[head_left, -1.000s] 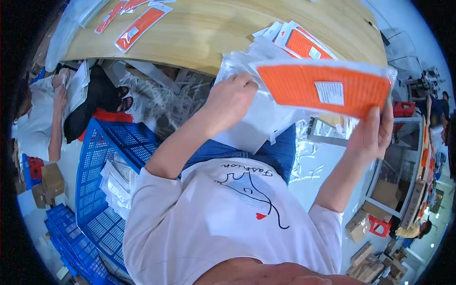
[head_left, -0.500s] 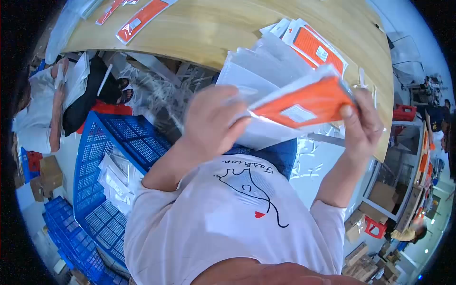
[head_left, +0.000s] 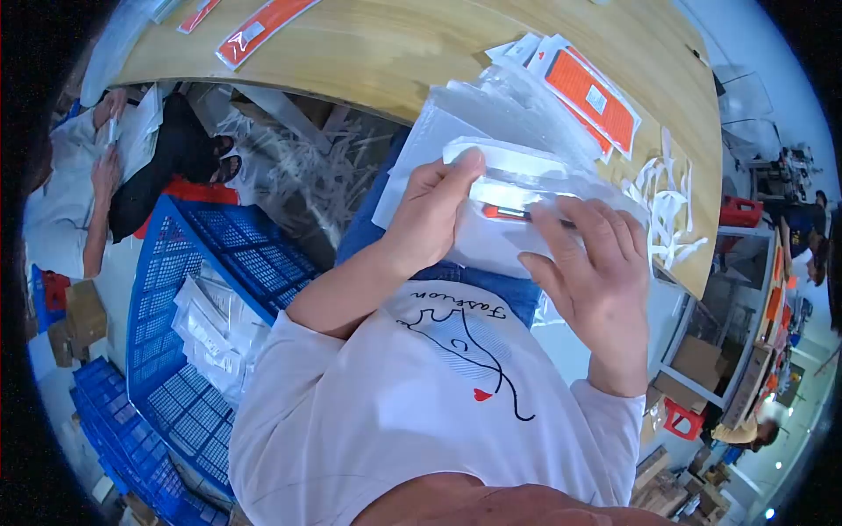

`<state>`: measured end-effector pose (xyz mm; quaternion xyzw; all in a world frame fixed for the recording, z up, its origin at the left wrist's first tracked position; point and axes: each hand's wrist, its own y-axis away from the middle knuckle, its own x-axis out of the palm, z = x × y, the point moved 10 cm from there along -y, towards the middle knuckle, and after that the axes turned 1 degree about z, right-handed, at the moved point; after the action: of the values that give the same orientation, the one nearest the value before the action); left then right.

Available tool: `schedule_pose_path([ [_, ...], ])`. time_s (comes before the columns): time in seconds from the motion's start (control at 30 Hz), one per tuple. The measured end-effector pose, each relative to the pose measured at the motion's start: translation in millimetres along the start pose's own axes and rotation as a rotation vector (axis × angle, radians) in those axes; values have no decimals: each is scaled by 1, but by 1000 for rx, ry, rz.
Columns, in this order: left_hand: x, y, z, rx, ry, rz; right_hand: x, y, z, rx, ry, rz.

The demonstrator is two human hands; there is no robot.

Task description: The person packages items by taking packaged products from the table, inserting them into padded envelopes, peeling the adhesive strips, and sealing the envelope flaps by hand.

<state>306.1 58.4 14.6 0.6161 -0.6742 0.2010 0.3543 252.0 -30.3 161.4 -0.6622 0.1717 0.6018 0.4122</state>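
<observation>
My left hand [head_left: 438, 206] pinches one end of a clear plastic packet [head_left: 513, 162], its thumb on a pale strip along the top. A narrow orange and black part [head_left: 504, 212] shows at the packet's near side. My right hand [head_left: 601, 263] has its fingers spread, with the fingertips on or just over the packet near that part; exact contact is hard to tell. Beneath lie overlapping translucent plastic bags [head_left: 412, 158] fanned between my lap and the table edge. Beyond them, orange cards in clear packaging [head_left: 596, 98] bear white labels.
Curled white strips [head_left: 671, 206] lie at the right of the wooden table [head_left: 395, 53]. More orange packets [head_left: 259, 35] lie at the far left. Beside me a blue basket [head_left: 167, 289] holds white packets [head_left: 215, 333]. Another person [head_left: 88, 175] sits at the left, over scraps on the floor.
The packet has turned from its orange labelled face to a mostly pale side. My right hand has moved left and toward me, its fingers spreading. My left hand now pinches the packet's end.
</observation>
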Motion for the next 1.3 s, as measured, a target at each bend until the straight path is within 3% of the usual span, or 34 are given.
schedule_pose_path([
  [0.13, -1, -4, 17, -36, 97, 32, 14, 11, -7, 92, -62, -34],
  [0.3, -31, -1, 14, 2, -291, 45, 83, 37, -9, 213, -143, 132],
  [0.47, -8, 0, 3, 58, -771, 273, 100, 29, -40, 238, -615, 386],
  [0.6, -15, -6, -9, 99, -894, 176, 66, 13, -50, 286, -669, -30],
  [0.63, -15, -5, -8, 101, -895, 171, 69, 9, -46, 281, -672, -29],
  [0.77, 20, 8, -17, 566, -1097, 277, 70, -5, -30, 182, -612, -168],
  [0.87, 21, 3, -17, 451, -1097, 279, 72, -2, -42, 195, -685, -169],
  [0.97, 12, -1, -16, 337, -1093, 262, 59, 47, -121, 703, -987, -521],
  [1.0, 3, -4, -18, 313, -1059, 219, 49, 73, -153, 727, -1133, -742],
  [1.13, -27, -14, -24, 248, -944, 86, 49, 155, -203, 876, -1290, -843],
  [1.27, -22, -20, -19, 178, -900, 202, 85, 208, -215, 1105, -1481, -1022],
  [1.3, -20, -21, -19, 171, -902, 212, 93, 191, -196, 1035, -1451, -859],
])
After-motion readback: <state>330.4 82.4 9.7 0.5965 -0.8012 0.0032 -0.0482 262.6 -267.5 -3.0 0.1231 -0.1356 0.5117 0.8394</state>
